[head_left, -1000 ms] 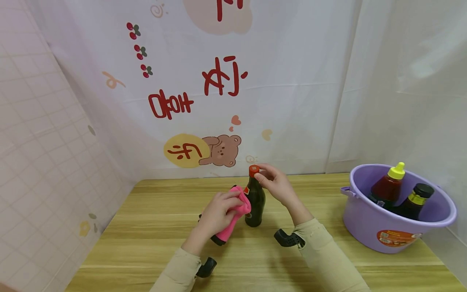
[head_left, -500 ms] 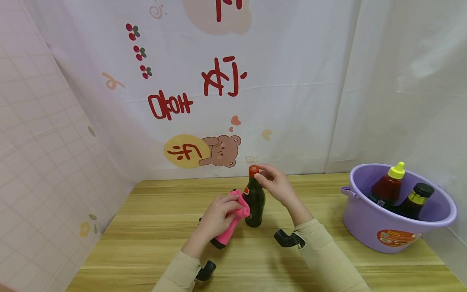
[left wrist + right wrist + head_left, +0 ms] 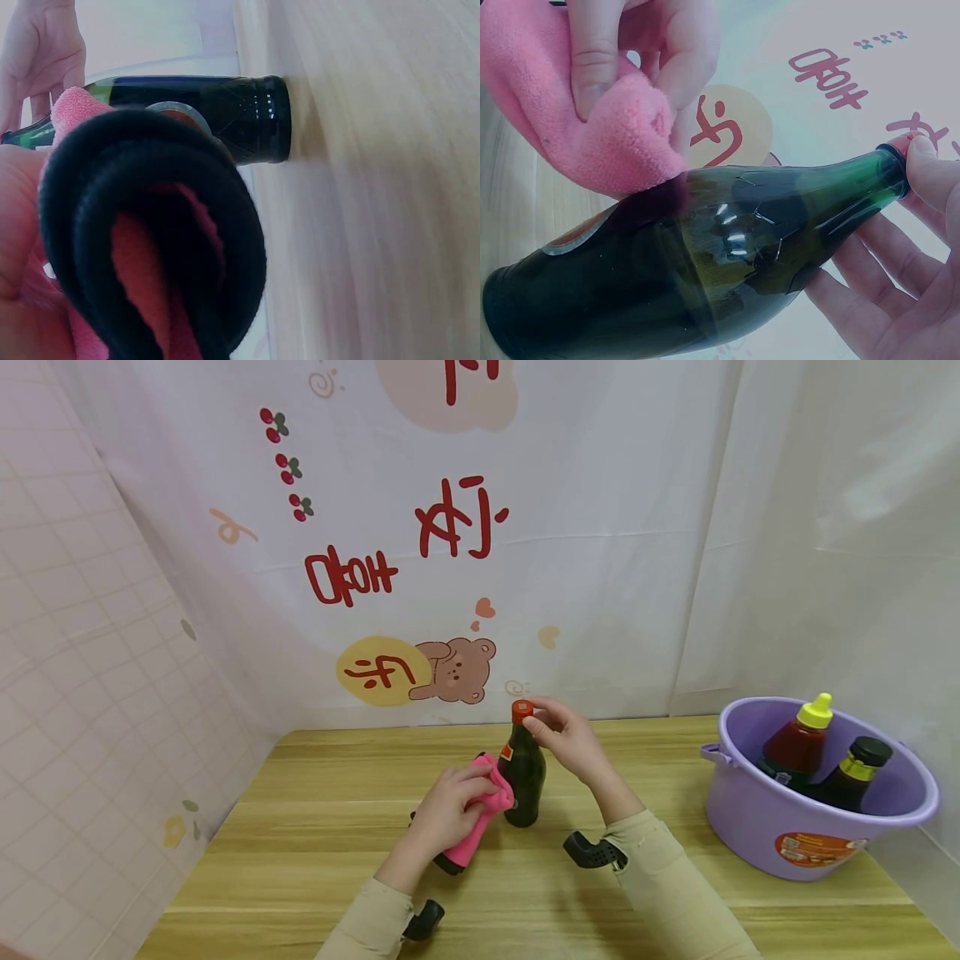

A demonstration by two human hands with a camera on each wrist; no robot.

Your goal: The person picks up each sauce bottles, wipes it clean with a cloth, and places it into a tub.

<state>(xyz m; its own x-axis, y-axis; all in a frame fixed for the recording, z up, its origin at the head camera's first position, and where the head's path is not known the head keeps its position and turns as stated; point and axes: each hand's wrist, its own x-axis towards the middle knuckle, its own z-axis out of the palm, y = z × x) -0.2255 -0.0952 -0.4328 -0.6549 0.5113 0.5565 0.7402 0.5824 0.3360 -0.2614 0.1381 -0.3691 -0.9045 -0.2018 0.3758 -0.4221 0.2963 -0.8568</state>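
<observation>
While the bottle (image 3: 529, 777) stands upright on the table (image 3: 345, 827) in the head view, right hand (image 3: 567, 739) pinching its red cap (image 3: 522, 710), the left hand (image 3: 446, 808) (grip closed on a pink cloth (image 3: 492, 802)) has slid a touch lower, so the rub's probably working downward. Left wrist: dark hem (image 3: 238, 247) partly blocks the round label (image 3: 187, 114). Right wrist: thumb (image 3: 928, 171) hides most of the cap.

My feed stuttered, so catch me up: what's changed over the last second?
The left hand and pink cloth moved slightly lower along the dark bottle. No grip was taken or let go. The right hand stays at the red cap; bottle and purple bucket stayed put.
</observation>
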